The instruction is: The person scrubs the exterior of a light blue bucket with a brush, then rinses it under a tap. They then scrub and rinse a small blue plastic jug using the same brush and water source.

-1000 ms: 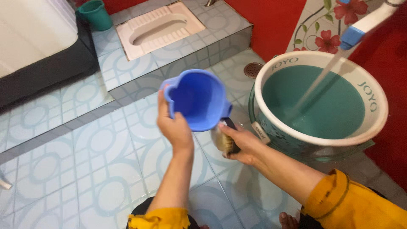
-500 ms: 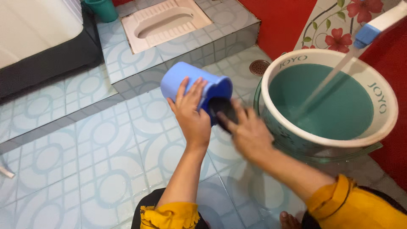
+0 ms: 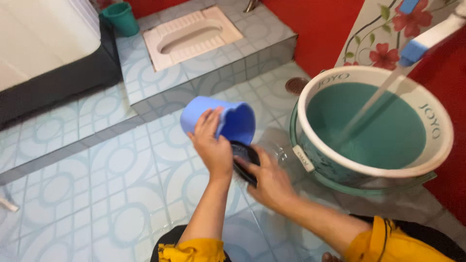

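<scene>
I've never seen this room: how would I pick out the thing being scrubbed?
Start at the big round tub under the running tap. Just left of it, the left hand holds a blue plastic scoop tipped sideways. It is the only bright blue cup; the right hand holds a dark brush below it.

Bright, even indoor light; soft shadows only. Wet floor tiles (image 3: 121,165) show mild glare. Right hand (image 3: 269,182) is motion-blurred.

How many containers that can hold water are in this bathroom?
3: a blue scoop in the left hand, a big tub filling at right, and a green pail top left. Others may be out of view.
</scene>
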